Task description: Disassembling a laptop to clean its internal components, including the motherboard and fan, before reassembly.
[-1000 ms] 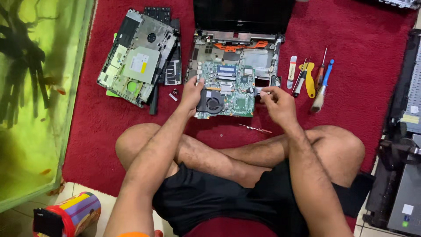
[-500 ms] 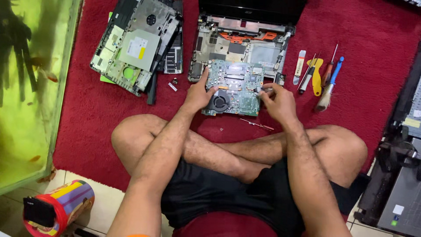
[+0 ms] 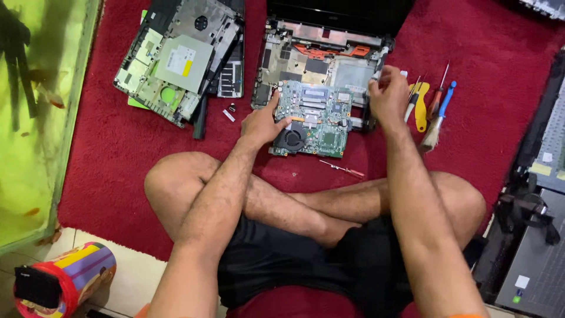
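Observation:
A green laptop motherboard [image 3: 318,118] with a black fan lies on the red carpet in front of my crossed legs. My left hand [image 3: 262,122] grips its left edge, thumb on top by the fan. My right hand [image 3: 387,94] is lifted at the board's right side, over the right corner of the opened laptop base [image 3: 329,65], fingers closed on a small pale object that I cannot make out. The base lies just behind the motherboard, with its black screen at the top edge of the view.
Removed laptop covers with a drive [image 3: 179,59] are stacked at the left. Screwdrivers, a yellow tool and a brush [image 3: 432,106] lie at the right. A thin red-tipped tool [image 3: 342,168] lies by my shin. A fish tank [image 3: 35,112] stands left, dark equipment [image 3: 538,194] right.
My right hand has risen from the motherboard's right edge to the base's right corner. My left hand keeps its hold on the board. The camera has shifted closer.

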